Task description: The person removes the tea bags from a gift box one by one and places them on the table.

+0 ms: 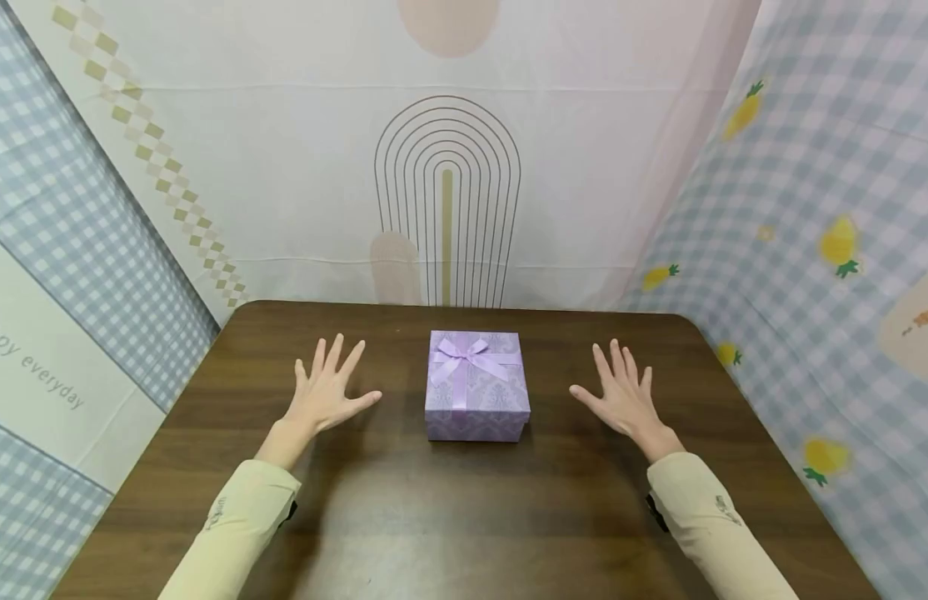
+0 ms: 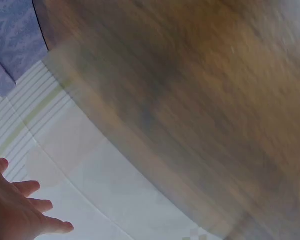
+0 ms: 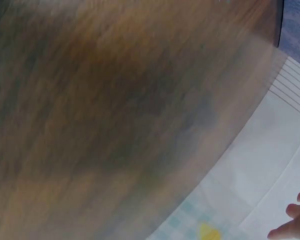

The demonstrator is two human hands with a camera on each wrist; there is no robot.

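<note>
Occupying the far middle of the tabletop (image 1: 464, 517), the lilac gift box (image 1: 479, 392) stands upright between the left hand (image 1: 325, 392) and right hand (image 1: 624, 400), presumably centred for equal reach. Both hands are spread wide, empty, and apart from it.

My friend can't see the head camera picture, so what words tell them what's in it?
A purple gift box with a ribbon bow sits on a brown table before a pale cloth. A person's left hand and right hand spread their fingers on either side, not touching it.
</note>
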